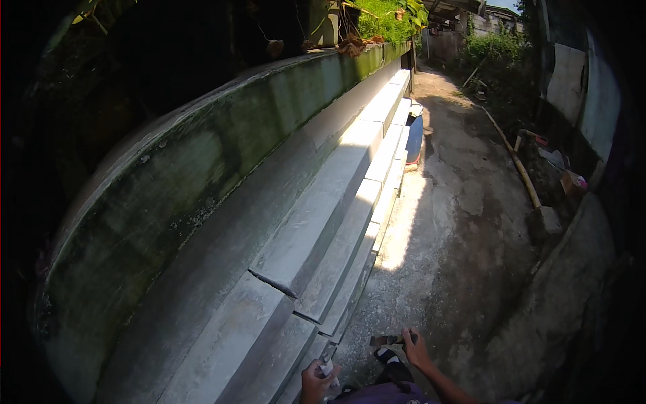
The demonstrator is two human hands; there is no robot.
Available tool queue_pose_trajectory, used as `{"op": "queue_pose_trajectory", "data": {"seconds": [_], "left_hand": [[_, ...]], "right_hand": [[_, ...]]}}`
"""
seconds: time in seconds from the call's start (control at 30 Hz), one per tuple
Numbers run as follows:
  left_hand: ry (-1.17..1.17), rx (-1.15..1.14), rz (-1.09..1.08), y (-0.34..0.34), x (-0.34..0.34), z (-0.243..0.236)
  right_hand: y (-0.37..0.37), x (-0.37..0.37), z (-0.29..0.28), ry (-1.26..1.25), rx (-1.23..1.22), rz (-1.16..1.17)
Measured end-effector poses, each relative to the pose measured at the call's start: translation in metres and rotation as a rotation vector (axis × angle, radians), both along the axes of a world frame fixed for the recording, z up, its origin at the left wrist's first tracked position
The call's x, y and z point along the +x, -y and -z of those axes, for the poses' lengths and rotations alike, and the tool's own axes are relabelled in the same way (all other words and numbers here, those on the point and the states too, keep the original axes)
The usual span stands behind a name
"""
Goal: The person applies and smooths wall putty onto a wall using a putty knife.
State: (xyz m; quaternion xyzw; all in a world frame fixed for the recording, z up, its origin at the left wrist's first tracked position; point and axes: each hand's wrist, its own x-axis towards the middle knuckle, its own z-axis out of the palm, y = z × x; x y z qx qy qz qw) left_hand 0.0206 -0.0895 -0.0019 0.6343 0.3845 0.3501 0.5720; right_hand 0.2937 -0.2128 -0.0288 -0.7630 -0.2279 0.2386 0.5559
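Observation:
My right hand is closed around the handle of a putty knife, whose flat dark blade points left over the ground. At the lower edge, my left hand grips a small whitish thing with a greyish upper end; its kind I cannot make out. That hand is close to the stepped rows of long pale grey blocks that run along the wall on my left. Dark gaps show between some blocks. A higher concrete wall, stained green, rises behind them.
A concrete path runs ahead, part sunlit, part shaded. Beside the blocks farther on stands a blue thing. A long pole, a small box and scraps lie along the right side. My foot is below the putty knife.

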Motion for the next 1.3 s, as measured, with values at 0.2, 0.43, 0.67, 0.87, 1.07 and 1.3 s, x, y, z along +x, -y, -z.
{"op": "queue_pose_trajectory", "data": {"seconds": [0.2, 0.43, 0.67, 0.87, 1.07, 1.3], "left_hand": [[-0.035, -0.404, -0.068, -0.008, 0.017, -0.052], [-0.017, 0.028, 0.129, -0.056, 0.016, -0.015], [0.202, 0.050, 0.063, -0.073, 0.016, -0.004], [0.283, 0.061, 0.012, -0.076, 0.007, -0.006], [0.117, 0.077, -0.074, -0.089, 0.002, -0.024], [0.170, 0.019, -0.238, -0.101, 0.004, -0.007]], "right_hand": [[0.079, 0.005, 0.061, -0.202, 0.004, 0.186], [0.151, -0.007, 0.091, -0.653, 0.131, 0.303], [0.172, -0.022, 0.121, -0.604, 0.066, 0.053], [0.135, -0.012, 0.080, -0.149, -0.241, -0.032], [0.066, 0.022, -0.006, 0.250, -0.149, -0.124], [-0.042, 0.063, -0.101, 0.162, 0.330, -0.227]]}}
